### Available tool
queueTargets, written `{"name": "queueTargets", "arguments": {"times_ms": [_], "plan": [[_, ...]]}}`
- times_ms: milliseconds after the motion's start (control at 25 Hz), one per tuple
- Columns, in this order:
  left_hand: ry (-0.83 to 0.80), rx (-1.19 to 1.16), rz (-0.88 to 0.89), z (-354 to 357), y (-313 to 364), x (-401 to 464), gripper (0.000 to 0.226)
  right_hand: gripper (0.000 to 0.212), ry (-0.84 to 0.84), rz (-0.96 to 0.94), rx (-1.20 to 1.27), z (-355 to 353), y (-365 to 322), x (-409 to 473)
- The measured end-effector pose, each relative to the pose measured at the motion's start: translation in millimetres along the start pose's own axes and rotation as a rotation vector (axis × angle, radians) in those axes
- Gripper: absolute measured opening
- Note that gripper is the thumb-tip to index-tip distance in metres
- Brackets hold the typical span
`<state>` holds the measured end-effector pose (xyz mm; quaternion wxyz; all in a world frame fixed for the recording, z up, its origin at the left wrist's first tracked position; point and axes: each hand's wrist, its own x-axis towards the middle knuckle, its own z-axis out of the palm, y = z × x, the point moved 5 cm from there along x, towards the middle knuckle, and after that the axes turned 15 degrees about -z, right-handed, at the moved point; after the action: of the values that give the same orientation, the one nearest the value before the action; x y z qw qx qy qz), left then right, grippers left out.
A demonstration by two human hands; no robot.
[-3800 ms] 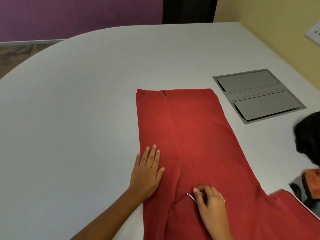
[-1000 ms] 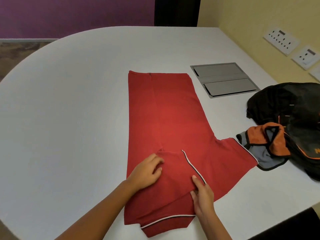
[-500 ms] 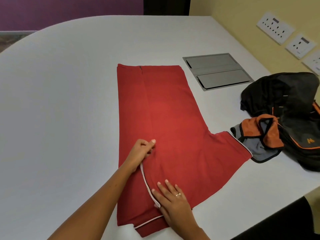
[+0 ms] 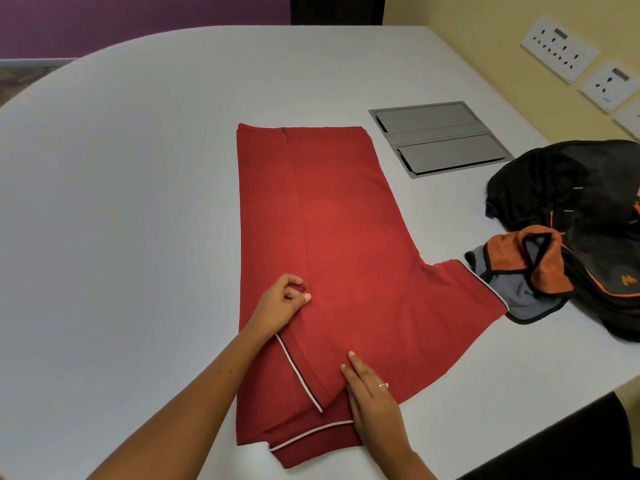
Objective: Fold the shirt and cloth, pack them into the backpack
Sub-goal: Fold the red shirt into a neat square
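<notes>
The red shirt [image 4: 339, 258] is lying flat on the white table [image 4: 138, 202], its long axis running from the person toward the far edge, collar end nearest the person and hem farthest. Half a second ago the left sleeve was only partly turned in; it is now lying folded over the body, its white-piped edge slanting between the hands. The left hand [image 4: 282, 304] is pinching the fabric at the fold's upper end; the right hand [image 4: 372, 393], fingers straight, is pressing the lower end flat. The right sleeve is still sticking out toward the backpack [image 4: 588, 216], beside the grey-and-orange cloth [image 4: 519, 282], so that side is probably next.
</notes>
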<state>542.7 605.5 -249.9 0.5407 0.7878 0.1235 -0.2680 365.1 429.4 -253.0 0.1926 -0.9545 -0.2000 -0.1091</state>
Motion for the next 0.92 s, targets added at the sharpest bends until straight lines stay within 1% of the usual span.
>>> {"name": "queueTargets", "arguments": {"times_ms": [80,120,240,320,400,520,560,680,760,840,920], "plan": [[-0.064,-0.003,-0.017,1.7,1.9,-0.2,0.033,0.034,0.04,0.05,0.015,-4.5,5.0,5.5],[-0.103,0.006,-0.018,2.6,2.6,0.9,0.038,0.036,0.034,0.051,0.011,-5.5,6.2,8.8],[-0.185,0.11,0.002,5.1,5.8,5.5,0.052,0.04,-0.038,-0.028,-0.053,-5.2,7.7,16.9],[-0.209,0.163,0.021,7.0,7.9,8.8,0.053,0.032,-0.049,-0.059,-0.088,-5.9,10.6,19.5],[-0.172,0.169,0.034,9.6,9.9,12.7,0.047,0.023,-0.013,-0.041,-0.093,-11.0,15.0,21.2],[-0.055,0.137,0.053,13.5,12.8,15.3,0.032,0.02,0.007,-0.052,-0.116,-15.9,18.7,16.5],[-0.038,0.117,0.055,14.7,12.3,15.6,0.03,0.02,0.001,-0.055,-0.12,-15.5,18.9,13.2],[-0.066,0.096,0.094,17.7,9.8,13.5,0.037,0.02,-0.003,-0.03,-0.128,-12.8,21.6,6.1],[-0.035,0.116,0.147,16.1,8.6,12.8,0.045,0.023,-0.002,-0.013,-0.144,-11.8,22.8,4.3],[0.073,0.236,0.265,16.0,11.5,9.7,0.046,0.024,-0.004,-0.002,-0.124,-12.6,21.7,3.3],[0.21,0.463,0.441,22.9,16.2,2.0,0.043,0.024,0.003,0.025,-0.079,-14.6,21.2,2.4]]}}
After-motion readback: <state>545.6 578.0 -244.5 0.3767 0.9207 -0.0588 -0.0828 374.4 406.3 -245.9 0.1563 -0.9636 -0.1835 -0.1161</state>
